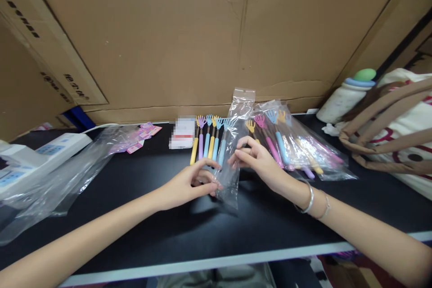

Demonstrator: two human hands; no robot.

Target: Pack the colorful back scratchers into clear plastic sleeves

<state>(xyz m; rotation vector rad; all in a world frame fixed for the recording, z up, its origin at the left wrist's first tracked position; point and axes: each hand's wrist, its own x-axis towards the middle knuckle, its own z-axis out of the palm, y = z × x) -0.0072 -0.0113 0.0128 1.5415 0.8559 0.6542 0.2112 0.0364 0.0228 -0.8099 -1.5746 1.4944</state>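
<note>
Left hand (189,184) and right hand (258,162), each pinching the clear bag (232,162) mid-table (135,234), bag held upright between them. Just beyond: row of scratchers (209,141), loose. Right: bagged scratchers (286,144). Far left: power strip (40,155).

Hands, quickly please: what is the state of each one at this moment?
Left hand: fingers pinched on the lower part of the clear plastic sleeve bag.
Right hand: fingers closed on the same bag, higher up.
</note>
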